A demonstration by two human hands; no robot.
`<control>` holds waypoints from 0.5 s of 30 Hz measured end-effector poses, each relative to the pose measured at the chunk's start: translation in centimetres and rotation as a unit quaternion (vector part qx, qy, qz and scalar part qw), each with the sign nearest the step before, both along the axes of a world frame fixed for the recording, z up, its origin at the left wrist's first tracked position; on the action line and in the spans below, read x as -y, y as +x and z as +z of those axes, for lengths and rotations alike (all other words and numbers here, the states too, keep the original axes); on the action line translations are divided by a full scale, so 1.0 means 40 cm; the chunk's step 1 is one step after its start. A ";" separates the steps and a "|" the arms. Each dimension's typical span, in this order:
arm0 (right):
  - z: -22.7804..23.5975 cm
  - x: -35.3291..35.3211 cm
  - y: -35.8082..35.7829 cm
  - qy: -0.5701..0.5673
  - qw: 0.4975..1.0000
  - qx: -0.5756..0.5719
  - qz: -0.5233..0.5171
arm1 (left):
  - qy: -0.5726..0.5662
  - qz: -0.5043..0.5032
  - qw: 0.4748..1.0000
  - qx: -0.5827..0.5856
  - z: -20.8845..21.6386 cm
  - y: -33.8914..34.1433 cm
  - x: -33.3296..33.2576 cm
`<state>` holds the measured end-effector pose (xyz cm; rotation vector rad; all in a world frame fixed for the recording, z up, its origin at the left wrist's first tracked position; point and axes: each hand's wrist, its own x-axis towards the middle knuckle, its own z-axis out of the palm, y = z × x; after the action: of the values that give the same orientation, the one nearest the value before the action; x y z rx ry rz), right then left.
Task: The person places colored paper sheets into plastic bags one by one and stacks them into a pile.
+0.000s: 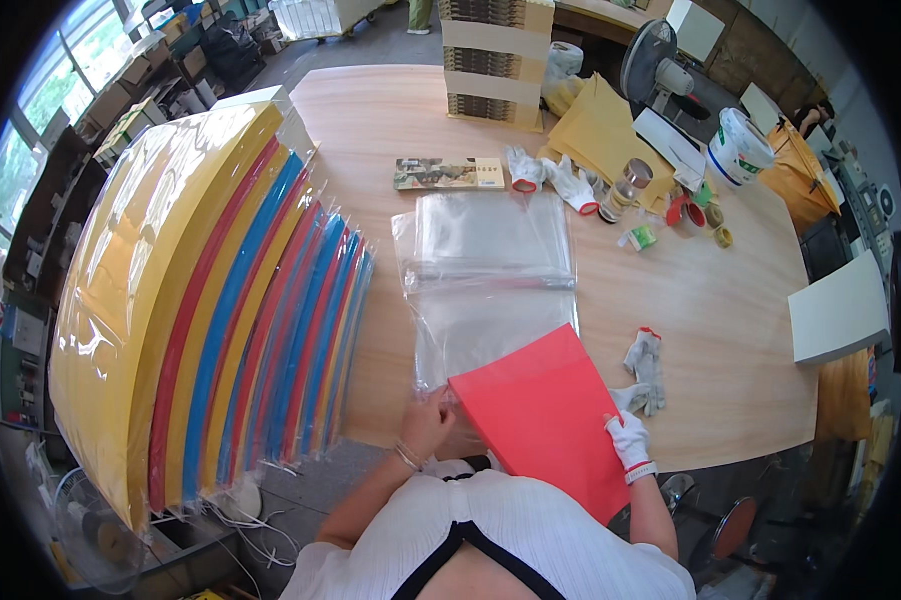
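A red stack of paper or card (545, 410) lies tilted at the table's near edge, partly over the clear plastic bags (495, 240). My right hand (628, 440), in a white glove with bare fingertips, grips its right edge. My bare left hand (427, 425) is closed at the near left corner of the bags and pinches the thin film, close to the red stack's left corner. The bags lie flat in a pile, with a fold of film across their middle. To the left rises a tall stack of yellow, red and blue film-wrapped packs (220, 310).
Grey work gloves (646, 370) lie right of the red stack. Farther back are a printed booklet (448, 173), white gloves (570, 186), a glass jar (625, 190), tape rolls (685, 213), yellow envelopes (600, 125), a white bucket (738, 148), a fan (655, 65) and a tall bundled stack (495, 60).
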<state>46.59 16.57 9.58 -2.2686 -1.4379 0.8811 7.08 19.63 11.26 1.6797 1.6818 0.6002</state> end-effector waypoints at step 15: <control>-0.108 -0.027 -0.095 0.071 0.995 0.064 0.011 | -0.039 0.217 0.888 0.404 -0.183 0.050 -0.134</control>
<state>42.77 17.65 5.27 -2.2415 -1.5317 0.6262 9.08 25.01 3.94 0.7765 1.3935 1.2221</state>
